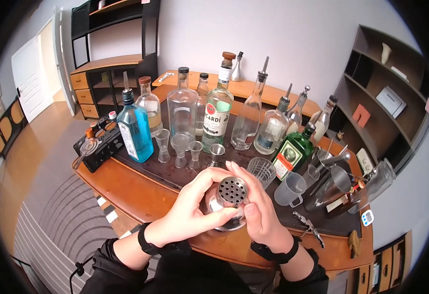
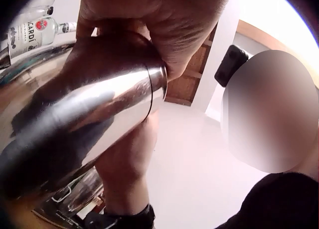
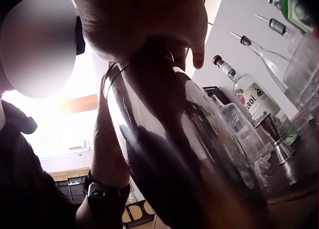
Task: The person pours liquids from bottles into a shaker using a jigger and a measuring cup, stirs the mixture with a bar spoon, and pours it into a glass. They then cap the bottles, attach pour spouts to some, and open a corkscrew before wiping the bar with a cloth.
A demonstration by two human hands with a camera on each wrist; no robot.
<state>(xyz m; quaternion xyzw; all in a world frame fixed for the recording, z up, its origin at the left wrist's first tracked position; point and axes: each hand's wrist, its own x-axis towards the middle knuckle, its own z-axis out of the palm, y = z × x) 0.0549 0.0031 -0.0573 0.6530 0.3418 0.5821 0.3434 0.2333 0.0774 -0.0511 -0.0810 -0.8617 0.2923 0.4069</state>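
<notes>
A shiny metal shaker [image 1: 232,192] with a perforated strainer top stands between both hands near the table's front edge, its holes facing the head camera. My left hand [image 1: 195,208] curls round its left side, the thumb across the front just below the strainer. Around the right side my right hand [image 1: 259,208] grips it, fingertips meeting the left ones behind the top. The shaker's polished body [image 2: 99,109] fills much of the left wrist view, a hand [image 2: 154,19] over its upper end. In the right wrist view the body [image 3: 174,139] shows below a hand [image 3: 144,24].
Behind the hands stand small jiggers [image 1: 180,147], a Bacardi bottle [image 1: 218,115], a blue bottle [image 1: 135,132] and several clear bottles. To the right are a green bottle [image 1: 295,152], a plastic jug [image 1: 290,190], a metal tin [image 1: 328,188] and a corkscrew [image 1: 309,228]. A black caddy [image 1: 97,152] is left.
</notes>
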